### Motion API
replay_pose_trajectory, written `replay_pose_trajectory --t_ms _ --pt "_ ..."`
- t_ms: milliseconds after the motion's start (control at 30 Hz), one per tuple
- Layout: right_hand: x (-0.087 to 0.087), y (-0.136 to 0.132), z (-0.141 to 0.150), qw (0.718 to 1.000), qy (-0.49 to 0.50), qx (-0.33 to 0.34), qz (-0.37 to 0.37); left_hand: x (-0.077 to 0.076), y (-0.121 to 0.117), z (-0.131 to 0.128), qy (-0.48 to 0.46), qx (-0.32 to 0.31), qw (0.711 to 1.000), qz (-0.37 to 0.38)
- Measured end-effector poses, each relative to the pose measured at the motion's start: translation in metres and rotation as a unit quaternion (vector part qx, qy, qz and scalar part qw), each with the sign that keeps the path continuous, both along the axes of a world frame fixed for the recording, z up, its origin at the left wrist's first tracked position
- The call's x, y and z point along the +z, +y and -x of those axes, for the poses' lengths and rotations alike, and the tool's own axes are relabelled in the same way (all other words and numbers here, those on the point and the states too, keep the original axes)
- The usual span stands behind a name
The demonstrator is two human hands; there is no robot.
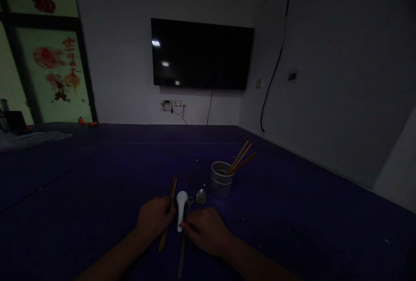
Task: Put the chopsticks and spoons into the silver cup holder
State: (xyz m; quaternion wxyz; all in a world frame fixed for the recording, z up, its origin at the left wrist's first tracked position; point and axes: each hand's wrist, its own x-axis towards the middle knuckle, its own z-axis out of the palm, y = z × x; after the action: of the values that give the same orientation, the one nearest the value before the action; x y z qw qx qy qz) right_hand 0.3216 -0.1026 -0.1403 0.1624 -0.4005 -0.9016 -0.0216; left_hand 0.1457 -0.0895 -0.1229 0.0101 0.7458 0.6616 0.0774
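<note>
White spoon (pixel 182 198) lies on the dark blue table (pixel 113 168), and we tell places from it. Just left of it, our left hand (pixel 156 218) has its fingers closed on wooden chopsticks (pixel 173 186). Just right of it, our right hand (pixel 208 231) has curled fingers over a thin metal spoon (pixel 190 201) and a round metal spoon (pixel 201 196); whether they pinch anything, we cannot tell. Farther right stands a metal cup (pixel 221 186) holding wooden sticks (pixel 238 159).

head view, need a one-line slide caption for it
Left hand on chopsticks, right hand at a white spoon, with a metal cup holding sticks beyond, on a dark purple table.
</note>
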Motion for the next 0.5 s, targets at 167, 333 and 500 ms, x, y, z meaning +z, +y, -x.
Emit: replay_pose_trajectory --t_ms 167,333,500 --pt "-0.0013 0.0004 -0.0005 1.000 0.001 -0.002 0.001 0.0004 -0.0006 -0.0011 -0.004 0.000 1.000 0.000" --pt "-0.0024 0.0020 -0.0012 1.000 -0.002 0.001 0.007 0.0018 -0.0021 -0.0025 -0.004 0.005 1.000 -0.001" --pt "-0.0005 0.0012 -0.0005 1.000 -0.003 -0.006 0.009 0.0025 -0.0019 -0.0028 -0.001 0.002 1.000 0.010"
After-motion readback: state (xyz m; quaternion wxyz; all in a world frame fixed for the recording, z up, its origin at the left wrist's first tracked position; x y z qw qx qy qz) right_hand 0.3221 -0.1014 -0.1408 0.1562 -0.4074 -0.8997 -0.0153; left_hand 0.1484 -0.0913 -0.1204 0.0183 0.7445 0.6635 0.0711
